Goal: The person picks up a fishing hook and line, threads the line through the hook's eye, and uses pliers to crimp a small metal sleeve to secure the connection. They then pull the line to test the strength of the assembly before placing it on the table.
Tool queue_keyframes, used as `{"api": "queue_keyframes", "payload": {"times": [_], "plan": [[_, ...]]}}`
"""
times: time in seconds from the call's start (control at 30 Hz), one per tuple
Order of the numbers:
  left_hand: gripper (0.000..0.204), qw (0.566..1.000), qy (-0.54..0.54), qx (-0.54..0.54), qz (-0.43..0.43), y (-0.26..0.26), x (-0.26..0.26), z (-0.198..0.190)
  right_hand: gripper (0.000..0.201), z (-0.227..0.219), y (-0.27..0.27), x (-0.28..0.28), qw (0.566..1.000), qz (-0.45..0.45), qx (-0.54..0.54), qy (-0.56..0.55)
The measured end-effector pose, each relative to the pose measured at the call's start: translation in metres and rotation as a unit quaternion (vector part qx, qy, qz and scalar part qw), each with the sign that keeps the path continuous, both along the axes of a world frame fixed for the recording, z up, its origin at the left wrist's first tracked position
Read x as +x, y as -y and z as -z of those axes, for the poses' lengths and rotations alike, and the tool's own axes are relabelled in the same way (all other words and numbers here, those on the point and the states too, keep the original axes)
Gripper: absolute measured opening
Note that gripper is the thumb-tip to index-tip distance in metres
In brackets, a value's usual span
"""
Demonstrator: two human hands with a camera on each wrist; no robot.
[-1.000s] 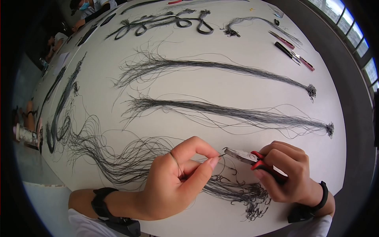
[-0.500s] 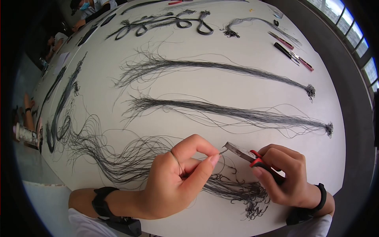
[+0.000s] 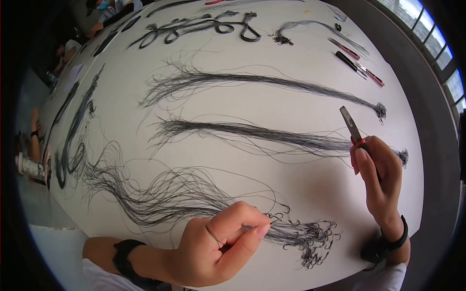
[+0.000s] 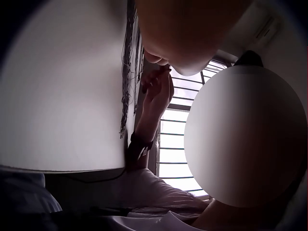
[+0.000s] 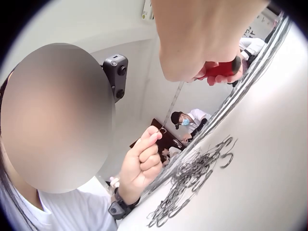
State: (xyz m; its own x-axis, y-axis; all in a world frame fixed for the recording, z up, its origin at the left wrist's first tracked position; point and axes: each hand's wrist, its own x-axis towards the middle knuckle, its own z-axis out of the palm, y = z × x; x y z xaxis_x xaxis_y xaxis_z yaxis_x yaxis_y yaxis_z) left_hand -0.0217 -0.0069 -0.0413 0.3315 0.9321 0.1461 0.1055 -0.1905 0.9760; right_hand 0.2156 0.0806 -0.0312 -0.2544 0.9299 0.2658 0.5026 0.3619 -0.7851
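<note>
Thumb and index finger of the left hand (image 3: 221, 245) pinch a small dark hook (image 3: 274, 219) over the near bundle of dark lines (image 3: 160, 201); the right wrist view shows that hook (image 5: 163, 130) at the fingertips. The bundle's tangled hooks (image 3: 315, 242) lie just right of this hand. Raised to the right, the right hand (image 3: 381, 174) grips red-and-black pliers (image 3: 350, 125), their metal jaws pointing up and away, apart from the hook. In the right wrist view the red handle (image 5: 219, 71) shows inside the curled fingers.
Two long bundles (image 3: 272, 80) (image 3: 252, 130) stretch across the white table (image 3: 272, 106). A looped bundle (image 3: 194, 26) lies at the far side. Other cutters and pliers (image 3: 349, 63) rest at the far right. A person in a mask (image 3: 114, 12) sits at the far left.
The right hand has moved up and right with the pliers, away from the hook. The left hand has come down towards the near bundle, still pinching the hook.
</note>
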Motion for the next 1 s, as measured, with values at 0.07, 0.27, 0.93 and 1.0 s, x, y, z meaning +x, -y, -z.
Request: {"api": "queue_keyframes", "payload": {"times": [0.07,0.27,0.93,1.0], "plan": [[0.007,0.999,-0.001,-0.03,-0.011,-0.007,-0.001,-0.004,0.017,0.003,0.007,-0.007,0.995,-0.076,0.061,0.016],[0.005,0.956,0.168,-0.236,-0.052,-0.019,0.0,-0.013,0.017,0.003,0.009,-0.011,0.983,-0.184,0.024,-0.002],[0.007,0.921,0.197,-0.336,-0.004,-0.023,0.0,-0.018,0.017,-0.005,0.019,-0.012,0.97,-0.235,-0.06,0.004],[0.007,0.922,0.195,-0.333,-0.003,-0.022,0.0,-0.017,0.017,-0.006,0.02,-0.013,0.969,-0.238,-0.063,0.005]]}}
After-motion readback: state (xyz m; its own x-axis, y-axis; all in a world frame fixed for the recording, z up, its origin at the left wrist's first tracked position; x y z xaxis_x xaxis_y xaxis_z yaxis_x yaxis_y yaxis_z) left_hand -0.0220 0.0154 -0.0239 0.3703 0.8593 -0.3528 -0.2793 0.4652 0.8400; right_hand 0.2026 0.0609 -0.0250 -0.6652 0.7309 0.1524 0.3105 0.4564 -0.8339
